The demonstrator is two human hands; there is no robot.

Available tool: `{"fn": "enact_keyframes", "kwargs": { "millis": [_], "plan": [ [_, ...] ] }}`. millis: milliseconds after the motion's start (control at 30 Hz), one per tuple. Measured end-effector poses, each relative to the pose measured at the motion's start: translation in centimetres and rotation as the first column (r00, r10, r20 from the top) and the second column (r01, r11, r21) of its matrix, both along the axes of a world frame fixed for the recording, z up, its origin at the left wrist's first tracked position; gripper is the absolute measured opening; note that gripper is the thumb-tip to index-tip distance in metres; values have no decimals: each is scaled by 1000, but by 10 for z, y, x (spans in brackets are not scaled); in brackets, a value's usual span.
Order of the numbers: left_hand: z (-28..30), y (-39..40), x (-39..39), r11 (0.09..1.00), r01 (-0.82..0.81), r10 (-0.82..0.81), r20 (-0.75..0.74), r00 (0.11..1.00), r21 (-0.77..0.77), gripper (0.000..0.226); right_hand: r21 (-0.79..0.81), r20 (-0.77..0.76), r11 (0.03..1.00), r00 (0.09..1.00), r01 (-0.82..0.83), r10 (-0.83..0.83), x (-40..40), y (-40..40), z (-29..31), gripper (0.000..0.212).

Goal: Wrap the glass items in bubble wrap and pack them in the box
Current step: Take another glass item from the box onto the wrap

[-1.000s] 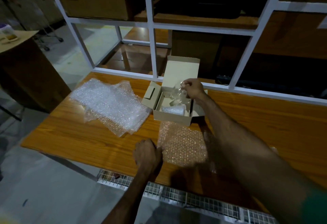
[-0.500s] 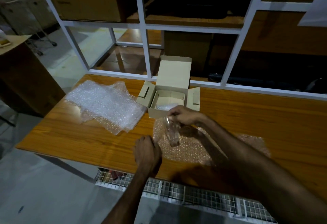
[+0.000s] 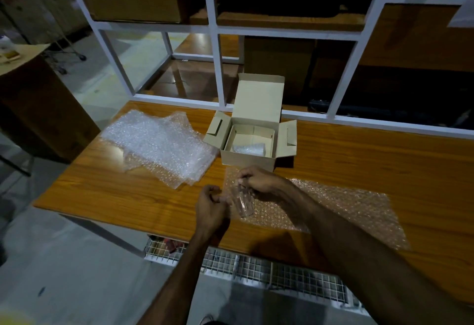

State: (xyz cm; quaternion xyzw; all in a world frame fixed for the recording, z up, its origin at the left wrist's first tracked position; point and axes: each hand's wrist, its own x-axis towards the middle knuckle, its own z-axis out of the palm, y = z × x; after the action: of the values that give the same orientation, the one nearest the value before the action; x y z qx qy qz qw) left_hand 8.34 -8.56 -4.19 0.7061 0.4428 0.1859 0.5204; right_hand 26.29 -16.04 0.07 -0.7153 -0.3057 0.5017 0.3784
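A clear drinking glass (image 3: pixel 243 202) stands on a bubble wrap sheet (image 3: pixel 341 204) spread on the wooden table (image 3: pixel 384 160). My right hand (image 3: pixel 256 181) grips the glass by its rim from above. My left hand (image 3: pixel 211 205) sits just left of the glass at the sheet's left edge with fingers curled; whether it pinches the sheet is not visible. Behind them an open cardboard box (image 3: pixel 250 160) holds one bubble-wrapped item (image 3: pixel 248 149); its lid stands upright.
A stack of loose bubble wrap sheets (image 3: pixel 159 145) lies on the table's left part. A white metal frame (image 3: pixel 220 68) runs along the table's far edge. A wire mesh tray (image 3: pixel 256 265) hangs below the near edge. A brown cabinet (image 3: pixel 38 109) stands at the left.
My right hand lifted the glass out of the box, brought it toward me and set it on the sheet. My left hand shifted slightly toward the glass.
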Motion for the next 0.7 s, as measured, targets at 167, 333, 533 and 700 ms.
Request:
{"fn": "enact_keyframes", "kwargs": {
  "millis": [167, 333, 533, 700],
  "plan": [
    [2, 2, -1, 965, -71, 101, 107, 989, -254, 47, 57, 82, 998, 996, 40, -45, -2, 0, -8, 22],
    [16, -5, 4, 826, -34, 215, 259, 942, -562, 42, 86, 171, 996, 985, 17, -32, 1, -3, -8, 21],
    [14, -5, 8, 749, 10, 247, 294, 923, -663, 34, 142, 161, 989, 985, 31, -54, 2, -7, -13, 19],
    [13, -9, 10, 784, 20, 225, 313, 923, -621, 21, 154, 158, 988, 986, 35, -60, 3, -10, -15, 18]
  ]
}}
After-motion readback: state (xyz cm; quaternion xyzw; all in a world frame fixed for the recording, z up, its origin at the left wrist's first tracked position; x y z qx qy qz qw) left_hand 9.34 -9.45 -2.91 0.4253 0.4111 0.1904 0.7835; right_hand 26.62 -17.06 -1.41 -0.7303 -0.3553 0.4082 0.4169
